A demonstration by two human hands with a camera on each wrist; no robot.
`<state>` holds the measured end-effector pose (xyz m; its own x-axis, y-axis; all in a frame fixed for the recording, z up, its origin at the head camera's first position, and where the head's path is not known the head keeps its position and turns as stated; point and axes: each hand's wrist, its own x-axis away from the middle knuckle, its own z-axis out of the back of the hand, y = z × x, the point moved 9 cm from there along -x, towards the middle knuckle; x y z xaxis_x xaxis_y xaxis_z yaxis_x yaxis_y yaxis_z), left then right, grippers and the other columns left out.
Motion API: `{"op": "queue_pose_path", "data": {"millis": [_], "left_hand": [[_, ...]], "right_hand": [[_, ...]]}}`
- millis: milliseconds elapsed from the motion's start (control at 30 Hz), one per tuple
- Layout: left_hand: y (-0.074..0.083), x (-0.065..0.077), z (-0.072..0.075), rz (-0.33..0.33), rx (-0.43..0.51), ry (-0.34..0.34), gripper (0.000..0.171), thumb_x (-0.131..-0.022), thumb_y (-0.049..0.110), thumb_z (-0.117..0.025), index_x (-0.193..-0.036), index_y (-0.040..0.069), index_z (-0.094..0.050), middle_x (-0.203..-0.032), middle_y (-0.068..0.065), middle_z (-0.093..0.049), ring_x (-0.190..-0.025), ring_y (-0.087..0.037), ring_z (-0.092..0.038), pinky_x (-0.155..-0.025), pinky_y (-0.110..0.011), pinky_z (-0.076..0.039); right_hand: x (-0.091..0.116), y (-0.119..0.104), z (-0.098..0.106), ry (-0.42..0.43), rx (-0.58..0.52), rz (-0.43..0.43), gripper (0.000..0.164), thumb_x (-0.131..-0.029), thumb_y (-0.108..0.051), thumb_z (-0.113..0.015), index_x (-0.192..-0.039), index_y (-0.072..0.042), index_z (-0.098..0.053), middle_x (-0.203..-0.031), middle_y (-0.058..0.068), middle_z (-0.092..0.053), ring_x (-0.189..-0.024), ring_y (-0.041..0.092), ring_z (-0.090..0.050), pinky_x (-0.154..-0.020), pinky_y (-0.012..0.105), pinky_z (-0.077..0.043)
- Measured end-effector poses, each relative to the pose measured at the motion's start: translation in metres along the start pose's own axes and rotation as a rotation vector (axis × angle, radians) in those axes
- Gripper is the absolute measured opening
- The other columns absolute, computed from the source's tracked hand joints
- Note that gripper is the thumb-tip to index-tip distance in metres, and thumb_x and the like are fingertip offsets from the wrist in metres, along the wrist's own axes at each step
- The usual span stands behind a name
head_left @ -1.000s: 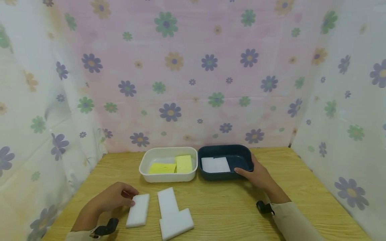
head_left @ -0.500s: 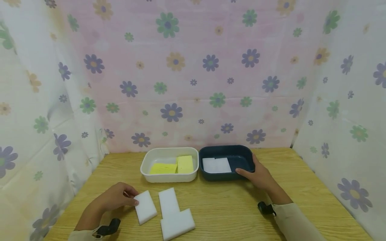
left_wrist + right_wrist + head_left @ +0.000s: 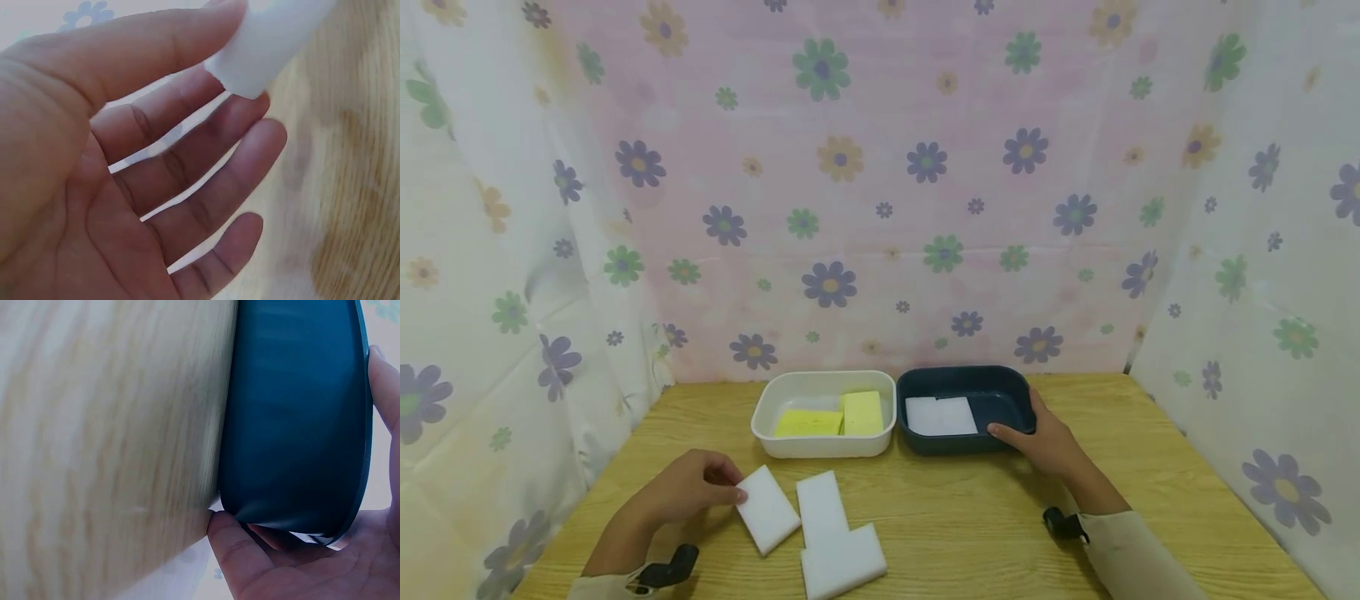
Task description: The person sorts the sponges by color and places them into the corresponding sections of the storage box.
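Note:
Between thumb and fingers my left hand (image 3: 696, 487) pinches one corner of a white sponge block (image 3: 768, 510), tilted over the wooden table. In the left wrist view the thumb lies on the white sponge (image 3: 265, 53) while the lower fingers spread loosely. My right hand (image 3: 1051, 435) grips the right end of the dark blue bin (image 3: 966, 446), thumb on its front rim. The right wrist view shows fingers curved around the corner of that bin (image 3: 290, 425). Two white sponges (image 3: 940, 417) lie side by side inside it.
Two more white sponges (image 3: 822, 510) lie touching on the table (image 3: 962, 525), right of the left hand. A white bin (image 3: 820, 447) with yellow sponges (image 3: 862, 414) stands against the dark blue one. A flowered curtain (image 3: 880, 167) encloses the back and sides.
The sponge in my left hand has turned from nearly upright to slanting, its near end swinging right towards the two loose sponges. My right hand keeps its hold on the bin.

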<state>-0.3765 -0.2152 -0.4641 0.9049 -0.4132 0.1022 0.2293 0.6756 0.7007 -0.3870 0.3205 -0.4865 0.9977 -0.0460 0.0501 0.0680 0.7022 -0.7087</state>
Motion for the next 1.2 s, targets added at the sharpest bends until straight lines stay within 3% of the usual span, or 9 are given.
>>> {"op": "queue_pose_path", "data": {"millis": [333,833,1200], "left_hand": [[0.007,0.005,0.011,-0.043,0.083,0.03,0.025,-0.093,0.032,-0.078,-0.098,0.007,-0.074,-0.096,-0.004,-0.073,-0.087,-0.017,-0.068,-0.074,-0.028,-0.055],[0.017,0.005,0.018,-0.032,0.174,0.079,0.027,-0.092,0.03,-0.079,-0.096,0.004,-0.074,-0.095,-0.009,-0.073,-0.09,-0.029,-0.07,-0.08,-0.038,-0.059],[0.046,-0.008,0.02,-0.073,0.087,0.162,0.025,-0.092,0.035,-0.079,-0.088,0.011,-0.075,-0.091,-0.003,-0.074,-0.085,-0.02,-0.067,-0.076,-0.03,-0.055]], "right_hand": [[0.001,0.0,0.0,-0.015,-0.019,-0.003,0.126,-0.089,-0.074,-0.064,-0.164,-0.016,0.019,-0.171,0.028,-0.002,-0.153,0.056,-0.016,-0.117,0.072,-0.027],[0.002,0.001,0.0,-0.016,-0.019,-0.002,0.128,-0.087,-0.076,-0.064,-0.164,-0.017,0.019,-0.171,0.028,-0.001,-0.153,0.056,-0.015,-0.117,0.073,-0.026],[0.001,0.001,0.0,-0.021,-0.02,-0.004,0.129,-0.086,-0.078,-0.064,-0.164,-0.017,0.019,-0.171,0.028,-0.001,-0.153,0.056,-0.015,-0.117,0.072,-0.026]]}}
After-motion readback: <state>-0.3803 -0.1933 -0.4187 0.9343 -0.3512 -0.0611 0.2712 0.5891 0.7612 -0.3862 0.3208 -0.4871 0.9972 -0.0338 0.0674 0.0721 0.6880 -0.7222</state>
